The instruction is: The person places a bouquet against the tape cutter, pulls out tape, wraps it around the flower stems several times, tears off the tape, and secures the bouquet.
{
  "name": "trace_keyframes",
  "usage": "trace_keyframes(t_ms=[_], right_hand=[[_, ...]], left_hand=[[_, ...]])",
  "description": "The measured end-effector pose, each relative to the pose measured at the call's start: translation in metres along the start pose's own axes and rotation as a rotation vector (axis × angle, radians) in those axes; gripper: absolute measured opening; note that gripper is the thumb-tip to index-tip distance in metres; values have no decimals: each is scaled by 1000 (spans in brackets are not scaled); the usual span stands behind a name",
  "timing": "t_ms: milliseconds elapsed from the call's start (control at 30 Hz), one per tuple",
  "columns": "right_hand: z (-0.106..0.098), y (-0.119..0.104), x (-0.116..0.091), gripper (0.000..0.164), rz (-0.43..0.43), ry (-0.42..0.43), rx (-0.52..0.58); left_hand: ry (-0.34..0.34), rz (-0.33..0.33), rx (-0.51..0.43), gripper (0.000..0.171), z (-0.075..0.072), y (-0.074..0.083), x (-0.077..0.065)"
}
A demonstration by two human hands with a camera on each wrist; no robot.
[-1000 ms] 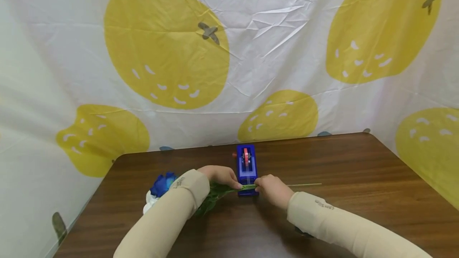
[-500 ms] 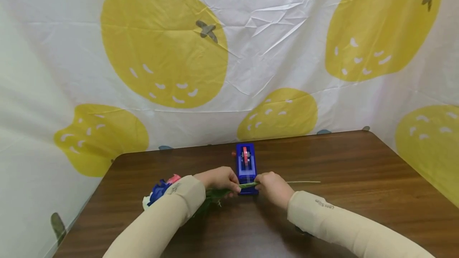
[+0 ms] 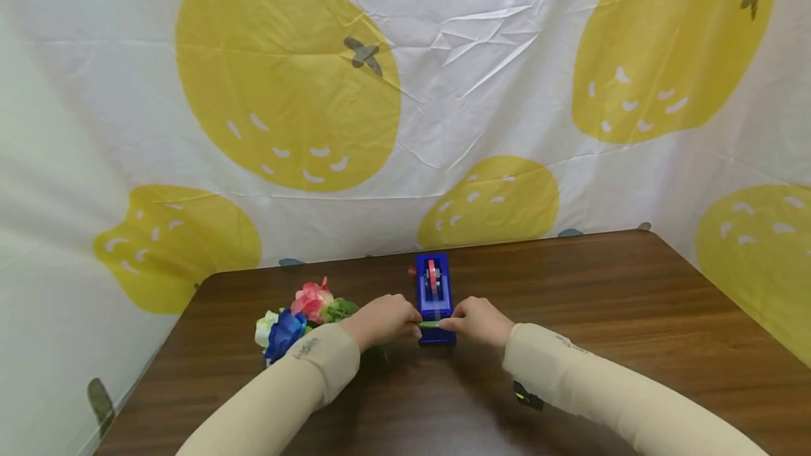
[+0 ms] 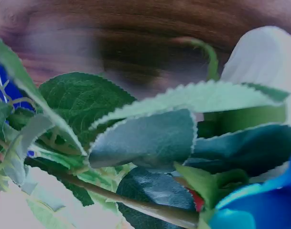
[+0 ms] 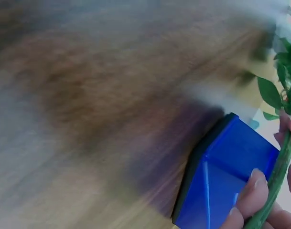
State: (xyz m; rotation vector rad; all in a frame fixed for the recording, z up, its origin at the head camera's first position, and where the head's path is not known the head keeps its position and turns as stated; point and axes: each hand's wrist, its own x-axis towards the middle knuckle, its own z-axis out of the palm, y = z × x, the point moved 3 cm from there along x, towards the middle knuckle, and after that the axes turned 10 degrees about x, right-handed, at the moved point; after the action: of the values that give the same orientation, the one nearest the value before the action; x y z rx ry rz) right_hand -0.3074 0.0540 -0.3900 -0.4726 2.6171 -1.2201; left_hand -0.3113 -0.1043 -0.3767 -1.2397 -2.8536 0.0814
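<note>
A bunch of artificial roses lies across my front, with a pink rose [image 3: 312, 301], a blue rose [image 3: 285, 334] and a whitish rose [image 3: 266, 328] out at the left. My left hand [image 3: 385, 319] grips the green flower stems [image 3: 429, 324] just below the leaves. On the other side, my right hand [image 3: 479, 320] holds the stems near their lower part; its fingers [image 5: 254, 193] curl about the stem [image 5: 282, 167]. Between both hands, the stems pass over the front of a blue tape dispenser [image 3: 435, 294]. Leaves [image 4: 145, 138] fill much of the left wrist view.
The dispenser carries a roll of tape [image 3: 434, 274] with a red core. A brown wooden table [image 3: 602, 287] lies under everything. Behind it hangs a white curtain [image 3: 469, 97] printed with yellow fruit. A black wrist strap [image 3: 527, 396] shows below the right sleeve.
The bunch has turned, bringing the pink rose fully into view. The thin stem end that stuck out right of my right hand no longer shows. The dispenser stays in place.
</note>
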Motion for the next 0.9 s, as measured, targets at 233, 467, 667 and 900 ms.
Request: trace_keyframes(t_ms=[233, 467, 667, 900], right_hand=[[2, 7, 3, 35, 107, -125, 90], [5, 8, 7, 39, 131, -139, 53], [8, 7, 7, 34, 151, -106, 101], [8, 12, 9, 35, 175, -168, 280]], left_hand=[[72, 81, 349, 17, 0, 9, -3], [259, 148, 684, 11, 4, 18, -12], [418, 191, 865, 12, 9, 23, -18], [480, 194, 904, 12, 10, 24, -18]])
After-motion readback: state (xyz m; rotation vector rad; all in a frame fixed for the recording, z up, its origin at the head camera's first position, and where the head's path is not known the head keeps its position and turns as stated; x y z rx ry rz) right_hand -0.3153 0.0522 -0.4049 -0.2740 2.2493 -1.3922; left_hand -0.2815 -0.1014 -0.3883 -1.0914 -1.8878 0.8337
